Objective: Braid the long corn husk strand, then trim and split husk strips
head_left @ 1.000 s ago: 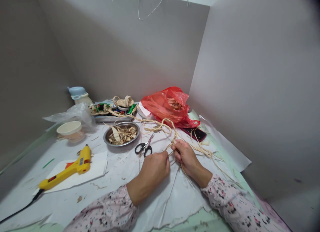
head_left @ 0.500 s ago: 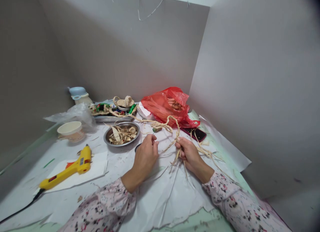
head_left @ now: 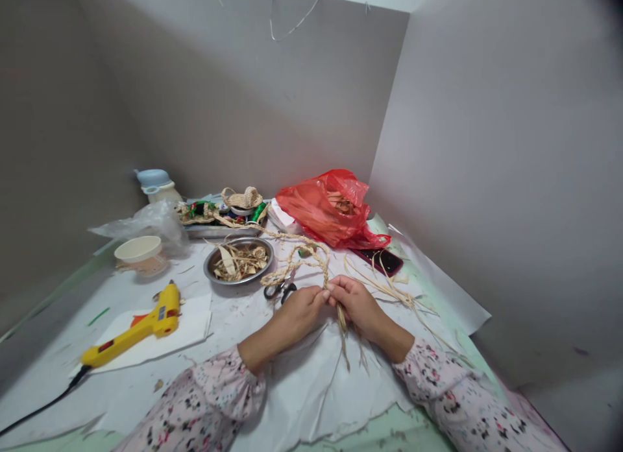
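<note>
My left hand (head_left: pixel 302 312) and my right hand (head_left: pixel 355 304) meet fingertip to fingertip, both pinching a braided straw cord (head_left: pixel 311 261). Loose ends of the cord hang below my fingers onto the paper. The braid rises from my hands in a loop toward the back and lies partly over a pair of black-handled scissors (head_left: pixel 280 291), just beyond my left hand. A steel bowl of straw scraps (head_left: pixel 238 262) stands behind the scissors. To the right of my right hand lie loose straw strands (head_left: pixel 384 285).
A yellow glue gun (head_left: pixel 131 329) rests on white paper at left, its black cord trailing to the corner. At the back are a red plastic bag (head_left: pixel 331 209), a phone (head_left: pixel 382 261), a metal tray of spools (head_left: pixel 219 231), a cream cup (head_left: pixel 139 254) and a blue-capped bottle (head_left: pixel 158 186).
My left hand has moved down and right, closing on the braid beside my right hand. The cord's loop has shifted left and now lies over the scissors.
</note>
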Motion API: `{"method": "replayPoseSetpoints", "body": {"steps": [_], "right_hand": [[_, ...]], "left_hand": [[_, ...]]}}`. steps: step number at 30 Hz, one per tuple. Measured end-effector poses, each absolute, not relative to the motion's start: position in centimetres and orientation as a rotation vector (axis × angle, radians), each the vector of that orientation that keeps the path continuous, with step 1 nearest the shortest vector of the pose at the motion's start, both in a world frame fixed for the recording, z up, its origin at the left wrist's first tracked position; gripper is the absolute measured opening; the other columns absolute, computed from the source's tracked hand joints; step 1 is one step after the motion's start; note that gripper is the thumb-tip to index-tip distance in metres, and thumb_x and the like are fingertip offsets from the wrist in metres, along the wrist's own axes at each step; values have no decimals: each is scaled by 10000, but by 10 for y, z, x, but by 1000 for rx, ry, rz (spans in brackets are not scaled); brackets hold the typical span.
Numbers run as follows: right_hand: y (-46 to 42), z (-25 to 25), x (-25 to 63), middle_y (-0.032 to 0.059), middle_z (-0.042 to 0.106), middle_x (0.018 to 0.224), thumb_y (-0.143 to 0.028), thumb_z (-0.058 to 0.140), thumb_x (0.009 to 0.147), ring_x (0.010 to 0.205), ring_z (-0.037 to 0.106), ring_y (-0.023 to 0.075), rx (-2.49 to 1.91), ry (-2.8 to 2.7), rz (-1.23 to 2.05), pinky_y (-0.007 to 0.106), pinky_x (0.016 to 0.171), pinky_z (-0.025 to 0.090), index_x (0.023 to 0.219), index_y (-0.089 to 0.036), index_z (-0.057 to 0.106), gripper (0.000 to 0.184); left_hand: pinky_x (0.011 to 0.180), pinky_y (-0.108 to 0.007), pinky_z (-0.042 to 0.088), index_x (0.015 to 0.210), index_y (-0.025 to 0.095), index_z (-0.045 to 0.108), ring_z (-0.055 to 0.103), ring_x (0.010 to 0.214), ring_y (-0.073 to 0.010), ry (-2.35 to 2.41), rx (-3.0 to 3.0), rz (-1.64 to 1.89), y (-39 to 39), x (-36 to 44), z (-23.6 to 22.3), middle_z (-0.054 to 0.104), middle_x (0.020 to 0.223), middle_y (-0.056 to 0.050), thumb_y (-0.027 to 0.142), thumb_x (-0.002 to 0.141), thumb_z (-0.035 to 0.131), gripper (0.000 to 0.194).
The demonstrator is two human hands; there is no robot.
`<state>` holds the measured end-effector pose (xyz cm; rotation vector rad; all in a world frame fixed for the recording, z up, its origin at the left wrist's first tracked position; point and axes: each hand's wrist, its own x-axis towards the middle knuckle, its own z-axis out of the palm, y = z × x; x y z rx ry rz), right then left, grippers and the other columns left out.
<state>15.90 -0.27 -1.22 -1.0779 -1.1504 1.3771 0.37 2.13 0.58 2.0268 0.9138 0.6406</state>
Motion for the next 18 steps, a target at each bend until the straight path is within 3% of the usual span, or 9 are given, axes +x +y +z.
{"method": "replayPoseSetpoints", "body": {"steps": [3,6,9,18], "right_hand": [[-3,-13,160,-27,585,606,-393,626,787,560,530,109,-1053,-1257,1294,222,549,395,741,-180,577,223],[-4,-11,161,-15,609,648,-365,605,805,629,554,129,-1111,-1346,1148,247,637,422,779,-175,630,194],[-4,-10,161,-16,605,659,-355,590,810,588,509,119,-1205,-1402,1034,239,585,400,818,-171,676,203],[-8,-8,156,-43,528,526,-383,600,791,407,421,90,-1358,-1301,991,219,405,315,718,-169,625,228]], "left_hand": [[630,-257,347,672,181,575,489,647,-161,946,1954,606,24,4,8,567,663,-18,403,853,390,340],[499,-254,273,607,192,529,354,470,-127,1017,1749,558,27,4,8,393,478,40,462,792,431,342],[453,-256,202,580,202,509,277,409,-114,1091,1620,537,28,3,7,298,411,69,451,744,461,302],[502,-269,204,507,176,571,348,465,-126,1315,1721,638,24,5,14,385,409,42,299,681,454,243]]}}
